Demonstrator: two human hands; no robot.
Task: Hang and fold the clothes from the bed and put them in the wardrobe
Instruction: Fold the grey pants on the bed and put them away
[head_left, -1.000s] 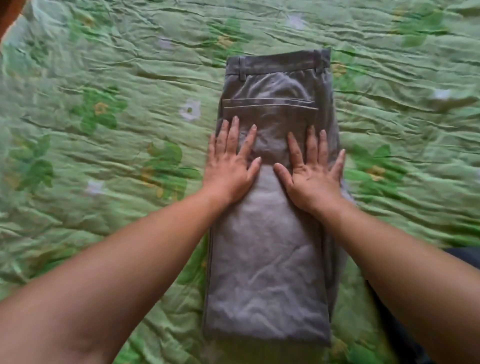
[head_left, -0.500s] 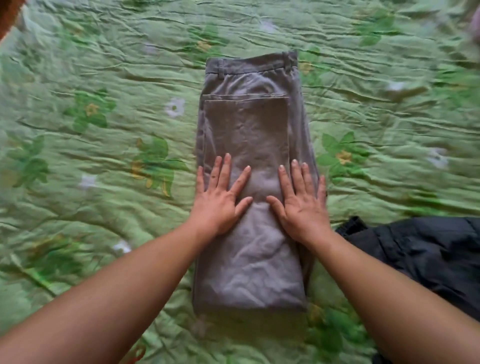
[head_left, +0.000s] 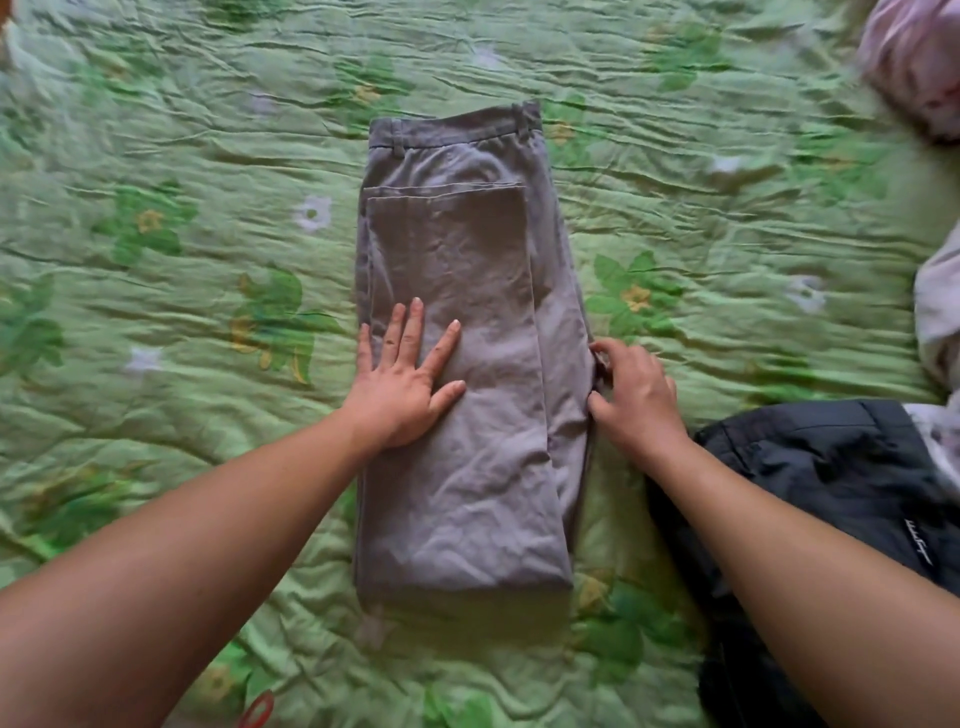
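Note:
Grey trousers (head_left: 467, 291) lie folded in a long rectangle on the green flowered bedspread (head_left: 182, 260), waistband at the far end. My left hand (head_left: 405, 379) rests flat on the left half of the trousers, fingers spread. My right hand (head_left: 634, 395) is at the right edge of the trousers, its fingers curled onto the side seam and pinching the cloth there.
A black garment (head_left: 841, 478) with a small white logo lies crumpled at the right, close to my right forearm. Pale pink cloth (head_left: 919, 67) sits at the top right corner, and more light cloth (head_left: 940, 317) is at the right edge.
My right hand has slid off the top of the trousers to their right edge and curled onto the seam. My left hand stays flat. The view has shifted, showing more cloth at the right.

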